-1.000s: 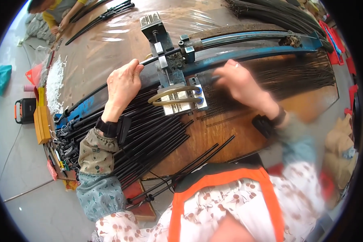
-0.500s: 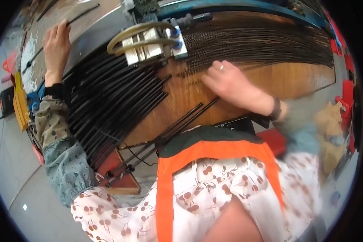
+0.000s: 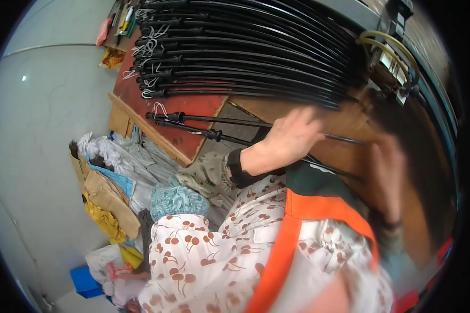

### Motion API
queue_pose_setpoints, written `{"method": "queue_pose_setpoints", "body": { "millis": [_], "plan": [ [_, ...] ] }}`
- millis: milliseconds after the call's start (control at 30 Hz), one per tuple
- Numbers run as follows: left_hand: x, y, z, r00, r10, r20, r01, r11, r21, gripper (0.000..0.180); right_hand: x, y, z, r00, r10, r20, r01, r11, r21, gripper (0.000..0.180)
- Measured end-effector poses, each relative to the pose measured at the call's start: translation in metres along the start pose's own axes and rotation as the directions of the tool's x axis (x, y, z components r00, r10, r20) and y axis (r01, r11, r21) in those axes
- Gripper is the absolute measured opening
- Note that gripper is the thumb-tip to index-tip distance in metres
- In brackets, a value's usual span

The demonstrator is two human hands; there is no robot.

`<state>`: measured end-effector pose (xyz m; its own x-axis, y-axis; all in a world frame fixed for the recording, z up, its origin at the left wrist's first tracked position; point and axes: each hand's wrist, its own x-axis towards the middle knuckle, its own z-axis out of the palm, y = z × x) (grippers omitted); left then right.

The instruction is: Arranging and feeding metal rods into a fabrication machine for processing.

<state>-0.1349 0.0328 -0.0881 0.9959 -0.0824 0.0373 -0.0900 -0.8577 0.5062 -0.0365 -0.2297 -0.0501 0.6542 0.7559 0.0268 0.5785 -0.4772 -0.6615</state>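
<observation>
My left hand [image 3: 290, 136] lies over the nearer pair of black rods, with slightly blurred fingers extended toward the wooden tabletop. One black rod [image 3: 230, 121] passes beneath this hand and comes out beyond it; the second black rod [image 3: 237, 140] runs along its near side. Both have thick black end fittings, and a white cord loop [image 3: 161, 109] hangs at one end. To the right, my right hand [image 3: 389, 177] is raised over the tabletop, too smeared by motion to show its fingers clearly. Several more black rods [image 3: 240, 55] lie side by side behind my hands.
The rods' corded ends rest on a red board [image 3: 203, 104] with a wooden edge. A clamp-like machine [image 3: 389, 65] with curved hoses stands beyond the wooden tabletop [image 3: 339, 151]. Crumpled cloths and bags [image 3: 107, 195] and a blue bin [image 3: 85, 281] are at the left.
The view has swung left, bringing the corded rod ends into sight. My left hand has left the thin rod it held and come over the near pair. My right hand is now blurred.
</observation>
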Motion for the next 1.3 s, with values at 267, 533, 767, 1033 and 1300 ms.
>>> {"method": "queue_pose_setpoints", "body": {
  "millis": [267, 533, 767, 1033, 1300],
  "plan": [
    [0.013, 0.010, -0.023, 0.978, 0.206, 0.041, -0.205, 0.978, -0.037, 0.017, -0.025, -0.005, 0.023, 0.830, 0.534, -0.164, -0.387, 0.762, 0.519, 0.022],
    [0.062, 0.042, -0.046, 0.916, 0.390, 0.095, -0.397, 0.916, 0.057, 0.014, -0.031, 0.042, 0.016, 0.846, 0.021, -0.533, 0.047, 0.992, 0.114, 0.026],
    [0.118, 0.070, -0.065, 0.762, 0.614, 0.208, -0.647, 0.704, 0.292, 0.017, -0.026, 0.052, -0.022, 0.643, -0.489, -0.589, 0.219, 0.855, -0.471, 0.044],
    [0.235, 0.150, -0.092, 0.587, 0.731, 0.348, -0.800, 0.459, 0.386, 0.048, -0.103, 0.130, -0.098, 0.554, -0.092, -0.827, -0.298, 0.906, -0.301, 0.051],
    [0.271, 0.164, -0.051, 0.369, 0.882, 0.292, -0.916, 0.293, 0.274, 0.051, -0.117, 0.153, -0.129, 0.548, -0.160, -0.821, -0.348, 0.849, -0.398, 0.019]
  ]
}}
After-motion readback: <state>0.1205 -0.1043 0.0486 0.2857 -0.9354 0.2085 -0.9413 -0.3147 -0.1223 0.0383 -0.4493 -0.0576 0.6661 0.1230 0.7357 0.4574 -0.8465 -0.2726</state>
